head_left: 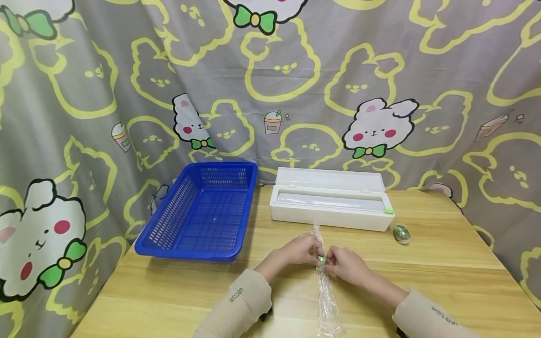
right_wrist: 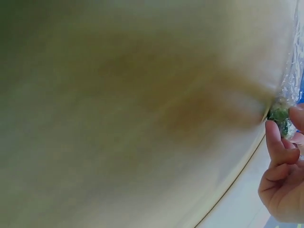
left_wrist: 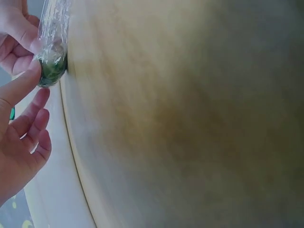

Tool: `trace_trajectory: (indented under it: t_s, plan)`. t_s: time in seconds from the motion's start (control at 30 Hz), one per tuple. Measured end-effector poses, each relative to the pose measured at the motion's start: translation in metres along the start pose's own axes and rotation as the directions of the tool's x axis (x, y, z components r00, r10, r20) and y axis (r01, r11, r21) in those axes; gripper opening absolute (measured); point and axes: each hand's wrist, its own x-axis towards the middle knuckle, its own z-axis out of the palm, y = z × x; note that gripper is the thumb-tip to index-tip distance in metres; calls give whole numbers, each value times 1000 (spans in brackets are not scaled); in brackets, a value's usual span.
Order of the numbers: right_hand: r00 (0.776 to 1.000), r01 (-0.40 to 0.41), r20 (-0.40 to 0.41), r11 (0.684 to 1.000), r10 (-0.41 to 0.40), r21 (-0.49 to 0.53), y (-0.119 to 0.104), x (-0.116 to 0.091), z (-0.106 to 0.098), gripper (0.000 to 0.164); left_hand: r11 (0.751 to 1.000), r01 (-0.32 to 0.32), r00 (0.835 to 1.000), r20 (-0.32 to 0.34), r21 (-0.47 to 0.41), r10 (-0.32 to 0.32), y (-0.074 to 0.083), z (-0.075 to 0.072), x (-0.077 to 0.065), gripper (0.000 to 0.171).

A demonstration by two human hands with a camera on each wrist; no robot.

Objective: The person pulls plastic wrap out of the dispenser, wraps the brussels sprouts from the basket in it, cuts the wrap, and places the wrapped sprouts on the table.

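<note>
A small rounded green item sits in a gathered strip of clear plastic film above the table in front of me. My left hand pinches the wrapped item at its left side, with thumb and forefinger on it and the other fingers bent. From the right, my right hand grips the same wrapped item between thumb and fingers. The film trails from it toward the near edge, and a shorter end points toward the white box. The exact kind of green item cannot be made out through the film.
A white film dispenser box with its lid raised stands behind the hands, a film roll inside. Right of it lies another film-wrapped green item. A blue plastic basket stands at the left. A patterned curtain hangs behind the table.
</note>
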Motion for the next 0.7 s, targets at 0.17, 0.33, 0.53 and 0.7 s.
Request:
trace_trajectory:
  t_s: [0.17,0.33,0.53,0.7]
  plan:
    - [997,74,23,995,-73,-67,2,-7,-5,25,996,27,1000,9,-84,-26,-4,2,-1,16]
    - [966,245,127,953,-224,-178,6,-21,-11,39,986,48,999,20,-160,-45,-7,2,-1,15]
    - [875,484,162,836,-457,-257,4,-28,-3,42,979,41,999,42,-201,-33,-7,0,1,14]
    - [776,623,158,703,-610,-344,3,-25,6,32,982,30,999,42,-187,-22,-7,1,4,14]
